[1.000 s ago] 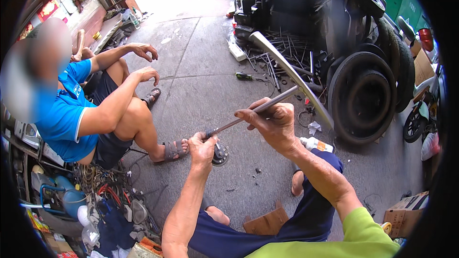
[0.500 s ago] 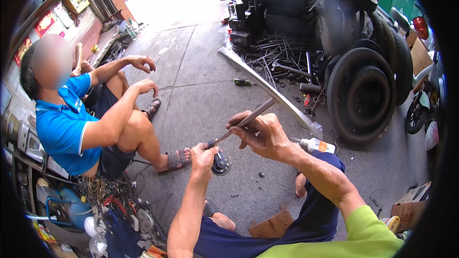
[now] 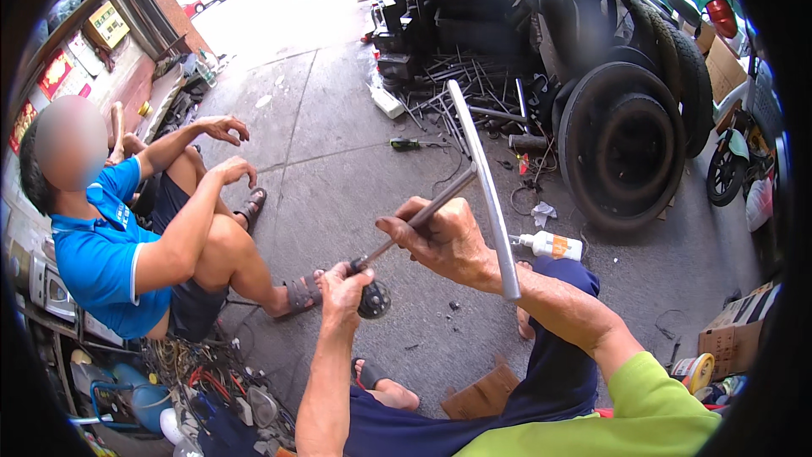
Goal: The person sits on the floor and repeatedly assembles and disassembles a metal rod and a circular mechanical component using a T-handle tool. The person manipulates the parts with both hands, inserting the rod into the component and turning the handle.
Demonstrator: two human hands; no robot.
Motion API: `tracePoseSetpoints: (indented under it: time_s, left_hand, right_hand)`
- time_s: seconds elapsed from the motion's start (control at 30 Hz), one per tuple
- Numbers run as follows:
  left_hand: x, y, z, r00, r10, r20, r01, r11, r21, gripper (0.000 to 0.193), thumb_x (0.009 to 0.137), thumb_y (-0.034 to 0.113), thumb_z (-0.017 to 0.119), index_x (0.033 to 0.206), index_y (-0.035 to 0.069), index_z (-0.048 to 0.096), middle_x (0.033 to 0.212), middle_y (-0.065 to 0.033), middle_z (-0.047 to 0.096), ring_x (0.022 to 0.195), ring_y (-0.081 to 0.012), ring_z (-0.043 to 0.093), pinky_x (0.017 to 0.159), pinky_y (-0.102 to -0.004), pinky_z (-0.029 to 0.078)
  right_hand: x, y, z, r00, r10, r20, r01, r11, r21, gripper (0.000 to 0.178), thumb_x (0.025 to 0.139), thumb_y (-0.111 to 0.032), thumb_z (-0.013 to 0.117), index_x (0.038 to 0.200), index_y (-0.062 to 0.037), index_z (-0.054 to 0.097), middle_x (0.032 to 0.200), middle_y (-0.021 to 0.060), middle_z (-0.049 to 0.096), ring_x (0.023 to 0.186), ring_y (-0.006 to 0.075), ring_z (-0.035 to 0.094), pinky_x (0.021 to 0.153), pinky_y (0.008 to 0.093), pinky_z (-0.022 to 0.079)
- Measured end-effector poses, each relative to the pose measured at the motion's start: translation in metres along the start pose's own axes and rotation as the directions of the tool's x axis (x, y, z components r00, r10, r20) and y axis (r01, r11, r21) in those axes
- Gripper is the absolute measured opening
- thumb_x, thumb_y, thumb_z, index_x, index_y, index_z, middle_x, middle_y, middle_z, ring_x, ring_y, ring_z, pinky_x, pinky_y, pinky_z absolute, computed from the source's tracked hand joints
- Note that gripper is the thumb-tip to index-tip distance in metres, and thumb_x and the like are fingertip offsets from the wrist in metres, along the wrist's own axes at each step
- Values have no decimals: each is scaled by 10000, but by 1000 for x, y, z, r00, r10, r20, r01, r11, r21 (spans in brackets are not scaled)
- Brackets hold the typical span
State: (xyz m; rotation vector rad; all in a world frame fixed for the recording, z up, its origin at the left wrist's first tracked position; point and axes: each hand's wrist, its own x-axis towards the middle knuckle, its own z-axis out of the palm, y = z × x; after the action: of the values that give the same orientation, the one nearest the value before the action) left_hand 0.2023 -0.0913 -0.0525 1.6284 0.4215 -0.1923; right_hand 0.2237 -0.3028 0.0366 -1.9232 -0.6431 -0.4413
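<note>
A T-handle wrench [image 3: 440, 197] slants up and away in front of me, its long metal crossbar [image 3: 484, 178] at the far end of the shaft. My right hand [image 3: 448, 241] is closed round the shaft, with the crossbar beyond it. Lower and to the left, my left hand [image 3: 342, 289] grips a dark round metal part [image 3: 375, 299] with small holes near its rim. The shaft's near end meets this part at the left fingertips. How the two join is hidden by the fingers.
A person in a blue shirt [image 3: 106, 233] sits at left, sandalled foot near my left hand. A white bottle [image 3: 554, 245] lies beyond my right knee. Tyres [image 3: 626, 152] and metal rods [image 3: 461, 76] fill the far right. Cables and clutter [image 3: 203, 381] crowd the lower left; cardboard [image 3: 482, 391] lies between my feet.
The wrench's crossbar has turned about its shaft, from a slant to the right to a steeper line, with its near end now over my right forearm. The whole view has shifted slightly.
</note>
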Motion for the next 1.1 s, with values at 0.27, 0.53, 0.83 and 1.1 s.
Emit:
tracePoseSetpoints:
  time_s: [0.27, 0.53, 0.83, 1.1]
  left_hand:
    - [9, 5, -7, 903, 303, -304, -347, 932, -102, 55, 780, 1, 668, 826, 6, 697, 712, 54, 572, 623, -38, 461, 555, -214, 341]
    - [-1, 38, -24, 543, 639, -546, -509, 767, 391, 77, 858, 22, 625, 863, -28, 683, 653, 24, 544, 581, -39, 463, 497, -242, 340]
    - [-22, 49, -31, 498, 688, -527, -446, 725, 525, 198, 779, -9, 659, 971, -44, 692, 804, -120, 649, 737, -247, 638, 662, -352, 493]
    - [-15, 45, -28, 517, 679, -521, -376, 727, 575, 185, 750, -16, 661, 929, -48, 696, 787, -164, 663, 689, -300, 654, 615, -383, 484]
  right_hand:
    - [-6, -8, 12, 961, 263, 89, -277, 881, 383, 302, 961, -271, 592, 1004, 27, 615, 691, 80, 658, 566, 111, 630, 468, 251, 500]
    - [-5, -8, 12, 955, 251, 155, -293, 738, 608, 276, 952, -228, 587, 1150, -40, 629, 923, 146, 721, 678, 180, 719, 468, 238, 552]
    - [-6, -17, 28, 903, 418, -99, -315, 801, 509, 315, 912, -310, 669, 846, -6, 714, 672, 94, 695, 555, 117, 665, 420, 185, 448]
    - [-6, -18, 40, 933, 351, -83, -276, 844, 460, 327, 932, -308, 643, 955, 12, 701, 680, 25, 640, 485, 53, 558, 396, 184, 403]
